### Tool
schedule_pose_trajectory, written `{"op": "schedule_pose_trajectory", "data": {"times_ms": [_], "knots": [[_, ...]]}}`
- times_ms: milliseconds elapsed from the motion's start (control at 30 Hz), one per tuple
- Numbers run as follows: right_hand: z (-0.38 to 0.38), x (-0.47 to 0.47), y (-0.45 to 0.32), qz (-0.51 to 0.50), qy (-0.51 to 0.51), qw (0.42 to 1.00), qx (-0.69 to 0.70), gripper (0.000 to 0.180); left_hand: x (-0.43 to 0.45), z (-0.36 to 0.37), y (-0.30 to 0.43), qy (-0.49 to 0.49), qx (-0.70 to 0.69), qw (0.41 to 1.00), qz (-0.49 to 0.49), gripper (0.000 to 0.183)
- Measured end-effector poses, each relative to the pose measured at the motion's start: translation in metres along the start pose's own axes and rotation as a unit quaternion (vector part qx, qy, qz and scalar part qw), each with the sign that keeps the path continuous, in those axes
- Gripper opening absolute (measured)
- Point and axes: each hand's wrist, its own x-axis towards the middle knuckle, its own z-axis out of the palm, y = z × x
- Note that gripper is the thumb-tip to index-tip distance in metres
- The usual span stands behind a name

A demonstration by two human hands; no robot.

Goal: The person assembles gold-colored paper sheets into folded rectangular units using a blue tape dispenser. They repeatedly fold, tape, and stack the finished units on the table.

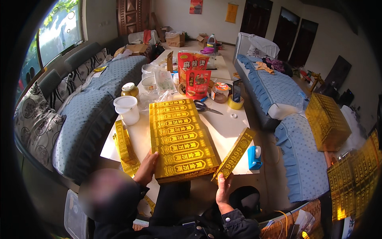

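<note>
A block of long gold cardboard boxes (182,140), printed with characters and set side by side in a row, sits before me at the front edge of the table. My left hand (148,168) grips the block's lower left side, thumb near its top edge. In my right hand (224,189) is a single long gold box (234,155), held by its lower end. It slants up to the right, close to the block's front right corner. More gold strips (126,149) lie left of the block, partly behind my left hand.
Scissors (207,107), yellow tape (235,103) bearing a phone (236,89), and a blue tape dispenser (254,157) are on the table (235,128). A white tub (126,110), jars and red pouches (197,84) stand behind. Gold stacks (328,122) occupy the right side. Sofas flank the table.
</note>
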Motion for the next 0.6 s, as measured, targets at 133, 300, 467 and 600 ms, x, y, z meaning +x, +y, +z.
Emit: {"op": "schedule_pose_trajectory", "data": {"times_ms": [133, 300, 467, 600], "knots": [[0.010, -0.010, -0.007, 0.043, -0.027, 0.998, 0.034, 0.057, -0.001, -0.013, 0.002, 0.032, -0.005, 0.998, 0.052, 0.051], [0.011, 0.005, -0.006, -0.032, -0.065, 0.991, 0.114, 0.051, -0.040, 0.008, -0.015, 0.260, 0.382, 0.850, 0.252, 0.070], [0.010, 0.036, -0.050, -0.089, -0.134, 0.985, 0.070, 0.055, -0.070, 0.078, 0.003, 0.087, 0.524, 0.752, 0.391, 0.073], [0.017, 0.055, -0.065, -0.083, -0.214, 0.973, 0.012, 0.050, -0.050, 0.103, -0.016, 0.038, 0.500, 0.770, 0.393, 0.075]]}}
